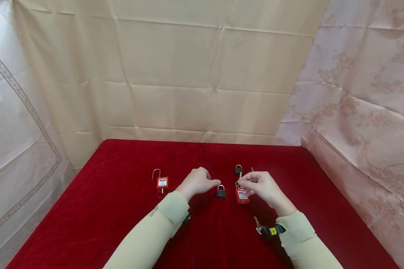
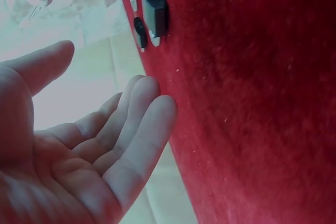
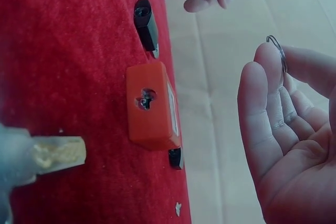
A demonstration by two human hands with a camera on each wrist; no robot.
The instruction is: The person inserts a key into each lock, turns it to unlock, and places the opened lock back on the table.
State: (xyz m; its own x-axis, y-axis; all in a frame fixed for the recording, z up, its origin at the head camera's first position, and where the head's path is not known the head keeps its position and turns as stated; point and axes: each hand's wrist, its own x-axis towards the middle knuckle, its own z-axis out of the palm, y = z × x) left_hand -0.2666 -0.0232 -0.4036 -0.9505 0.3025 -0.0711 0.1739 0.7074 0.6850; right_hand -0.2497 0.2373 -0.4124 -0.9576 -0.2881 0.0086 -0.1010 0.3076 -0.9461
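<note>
My right hand (image 1: 260, 185) pinches a key ring (image 3: 277, 51) between thumb and fingertips, and a key (image 1: 240, 175) hangs at it in the head view. Under those fingers lies a red padlock (image 1: 242, 197) with a white label; its keyhole (image 3: 146, 99) faces the right wrist camera. My left hand (image 1: 198, 182) is held with relaxed fingers and nothing in them. Just right of its thumb is a black padlock (image 1: 221, 193), apart from the hand in the left wrist view. Another black padlock (image 1: 238, 170) lies farther back.
Left on the red cloth (image 1: 121, 209) is a second red padlock (image 1: 162, 182), its shackle swung out and a key (image 1: 162, 191) at its base. A silvery key-like piece (image 1: 257, 221) shows beside the right wrist camera. A beige curtain (image 1: 175, 74) hangs behind.
</note>
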